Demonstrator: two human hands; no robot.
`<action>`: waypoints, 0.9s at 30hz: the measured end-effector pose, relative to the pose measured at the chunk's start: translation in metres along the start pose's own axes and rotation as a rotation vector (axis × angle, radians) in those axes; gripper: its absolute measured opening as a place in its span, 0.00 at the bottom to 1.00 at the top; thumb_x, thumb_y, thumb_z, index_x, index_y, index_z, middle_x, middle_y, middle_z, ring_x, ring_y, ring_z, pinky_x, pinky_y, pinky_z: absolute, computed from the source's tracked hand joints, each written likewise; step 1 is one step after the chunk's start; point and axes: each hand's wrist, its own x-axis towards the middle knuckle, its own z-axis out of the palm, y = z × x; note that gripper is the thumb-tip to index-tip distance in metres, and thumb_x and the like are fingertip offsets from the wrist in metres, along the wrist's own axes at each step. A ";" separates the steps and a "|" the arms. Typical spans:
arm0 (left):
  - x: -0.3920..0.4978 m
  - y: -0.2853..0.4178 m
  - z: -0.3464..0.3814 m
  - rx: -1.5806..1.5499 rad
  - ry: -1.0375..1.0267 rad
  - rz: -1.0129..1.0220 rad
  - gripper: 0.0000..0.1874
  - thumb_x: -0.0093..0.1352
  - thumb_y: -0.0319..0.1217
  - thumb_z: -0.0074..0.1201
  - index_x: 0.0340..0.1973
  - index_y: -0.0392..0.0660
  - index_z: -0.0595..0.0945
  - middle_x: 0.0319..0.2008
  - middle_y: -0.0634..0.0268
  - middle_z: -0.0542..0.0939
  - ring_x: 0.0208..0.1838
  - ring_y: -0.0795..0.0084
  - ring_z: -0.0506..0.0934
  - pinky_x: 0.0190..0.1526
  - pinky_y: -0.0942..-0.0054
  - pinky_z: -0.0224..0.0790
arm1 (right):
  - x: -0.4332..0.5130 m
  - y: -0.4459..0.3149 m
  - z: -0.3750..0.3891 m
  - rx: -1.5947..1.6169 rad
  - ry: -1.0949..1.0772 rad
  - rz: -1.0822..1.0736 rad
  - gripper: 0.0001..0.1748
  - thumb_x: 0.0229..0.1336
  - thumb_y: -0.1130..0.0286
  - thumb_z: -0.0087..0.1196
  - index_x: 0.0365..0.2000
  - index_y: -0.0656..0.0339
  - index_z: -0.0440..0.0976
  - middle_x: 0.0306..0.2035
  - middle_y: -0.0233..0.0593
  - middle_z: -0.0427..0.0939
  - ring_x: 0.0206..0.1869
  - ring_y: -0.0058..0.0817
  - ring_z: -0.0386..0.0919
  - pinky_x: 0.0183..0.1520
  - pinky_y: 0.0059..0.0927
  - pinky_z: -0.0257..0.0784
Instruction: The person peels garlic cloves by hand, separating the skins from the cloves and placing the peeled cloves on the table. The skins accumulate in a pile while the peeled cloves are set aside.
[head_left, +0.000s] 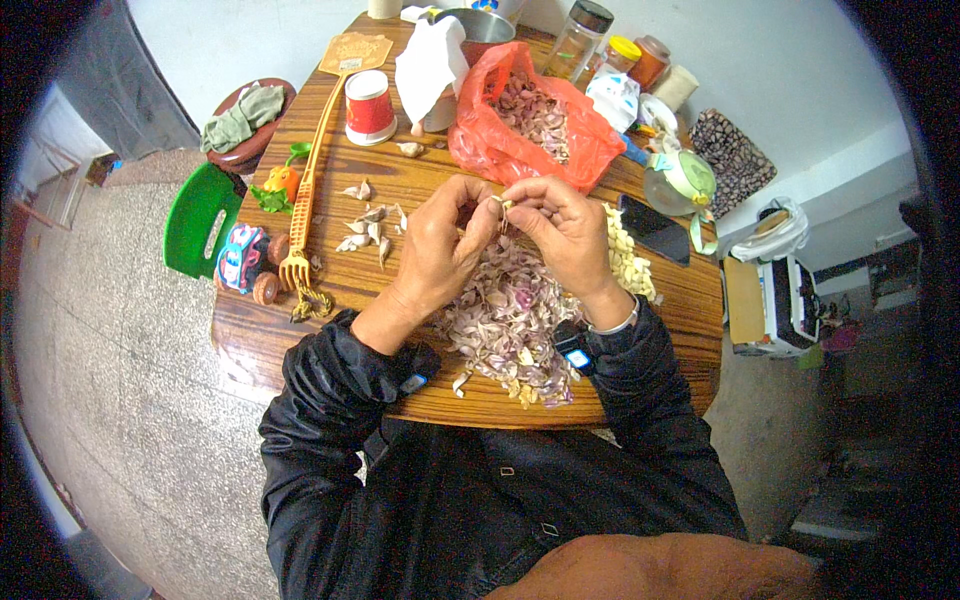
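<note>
Between the fingertips of both hands is a small garlic clove (504, 202), mostly covered by the fingers. My left hand (456, 232) pinches it from one side, and my right hand (559, 229) grips it from the other. Below them spreads a large heap of papery garlic skins (510, 315) in white and purple. Peeled cloves (630, 259) lie in a pale pile beside my right hand, partly hidden by it. Several unpeeled cloves (371, 225) are scattered to the left of my left hand. A red plastic bag (480, 124), gaping at the top, holds more purplish garlic skins or cloves.
On the wooden table (360, 285), an orange fly swatter (304, 195), a toy car (244, 259) and a red-and-white tub (370, 109) stand left. A phone (654, 229), a green-lidded bottle (679, 184) and several jars (577, 37) sit right and behind. A green chair (199, 221) adjoins the left edge.
</note>
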 end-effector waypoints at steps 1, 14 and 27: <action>0.000 0.000 0.000 -0.016 0.001 0.012 0.07 0.68 0.28 0.54 0.35 0.37 0.75 0.24 0.62 0.76 0.26 0.74 0.75 0.29 0.76 0.68 | 0.000 -0.001 0.000 -0.023 0.007 -0.013 0.08 0.55 0.76 0.59 0.37 0.64 0.76 0.29 0.33 0.81 0.30 0.16 0.78 0.31 0.19 0.73; 0.000 0.002 0.000 -0.016 -0.024 0.060 0.05 0.68 0.24 0.52 0.37 0.37 0.75 0.27 0.57 0.76 0.28 0.66 0.78 0.30 0.73 0.70 | 0.002 -0.007 -0.002 -0.166 -0.003 -0.072 0.09 0.52 0.73 0.62 0.36 0.62 0.77 0.29 0.37 0.82 0.30 0.21 0.80 0.32 0.23 0.74; -0.001 -0.002 0.001 0.045 0.007 0.123 0.04 0.69 0.24 0.50 0.38 0.37 0.74 0.27 0.57 0.75 0.27 0.66 0.77 0.30 0.71 0.70 | 0.000 -0.001 0.000 -0.334 0.060 -0.287 0.08 0.55 0.72 0.59 0.36 0.61 0.74 0.33 0.39 0.81 0.34 0.27 0.82 0.34 0.29 0.76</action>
